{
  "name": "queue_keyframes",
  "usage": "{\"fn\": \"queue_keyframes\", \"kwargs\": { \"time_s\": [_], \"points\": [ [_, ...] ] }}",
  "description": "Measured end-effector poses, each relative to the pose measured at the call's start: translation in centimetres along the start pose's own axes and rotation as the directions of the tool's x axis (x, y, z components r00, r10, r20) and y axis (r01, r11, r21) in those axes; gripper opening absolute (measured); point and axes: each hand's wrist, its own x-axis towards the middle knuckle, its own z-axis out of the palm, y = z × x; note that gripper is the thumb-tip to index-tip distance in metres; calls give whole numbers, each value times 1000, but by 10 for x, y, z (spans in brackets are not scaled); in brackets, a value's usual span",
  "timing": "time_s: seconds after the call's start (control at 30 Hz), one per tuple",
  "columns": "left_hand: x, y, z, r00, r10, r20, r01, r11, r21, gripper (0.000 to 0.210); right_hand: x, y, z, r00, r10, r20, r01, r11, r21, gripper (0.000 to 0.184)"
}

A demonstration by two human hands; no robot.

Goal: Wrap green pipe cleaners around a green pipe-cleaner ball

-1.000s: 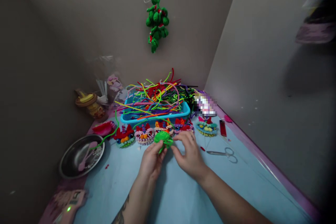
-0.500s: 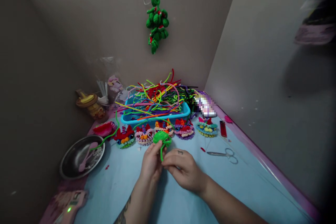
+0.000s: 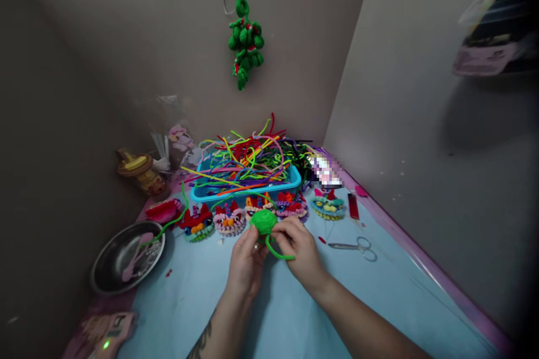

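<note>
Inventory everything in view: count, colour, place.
coil: one, green, between hands
tray: one, blue, back
fuzzy stems: many, multicoloured, mostly in tray
face pieces: five, multicoloured, before tray
scissors: one, silver, right
bowl: one, silver, left
scoop: one, pink, in bowl
cup: one, yellowish, back left
bundle: one, mostly green, hung behind
device: one, pinkish, front left
wall item: one, pinkish, right
flat item: one, red, right
left hand: one, bare, holding coil
right hand: one, bare, at coil

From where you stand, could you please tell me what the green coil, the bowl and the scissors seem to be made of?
Green coil: perhaps fuzzy pipe cleaner, matte, judging by its soft look and bent loose strand.
Bowl: probably stainless steel, smooth, from its grey, reflective rim.
Scissors: apparently metal, silvery with a dull sheen.
</note>
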Motion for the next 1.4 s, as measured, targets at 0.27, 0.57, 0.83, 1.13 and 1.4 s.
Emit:
{"fn": "queue_keyframes", "kwargs": {
  "time_s": [0.27, 0.57, 0.83, 1.13, 1.4],
  "points": [
    [-2, 2, 0, 997, -56, -62, 56, 998, 9, 28, 3, -3, -1, 997, 71, -26, -70, 997, 20, 12],
    [0, 2, 1, 995, -61, -85, 64, 997, 36, 33, 6, 6, -1, 969, 220, -112, -218, 975, 36, 5],
    [0, 2, -1, 991, -102, -88, 105, 994, 30, 33, 7, 10, 2, 951, 295, -95, -274, 944, 183, 7],
    [2, 1, 0, 989, -120, -89, 123, 992, 31, 29, 5, 22, 10, 897, 437, 61, -420, 801, 426, 18],
    [1, 0, -3, 994, -75, -83, 82, 992, 93, 33, 4, 22, 4, 926, 378, 3, -366, 894, 258, 17]
  ]
}}
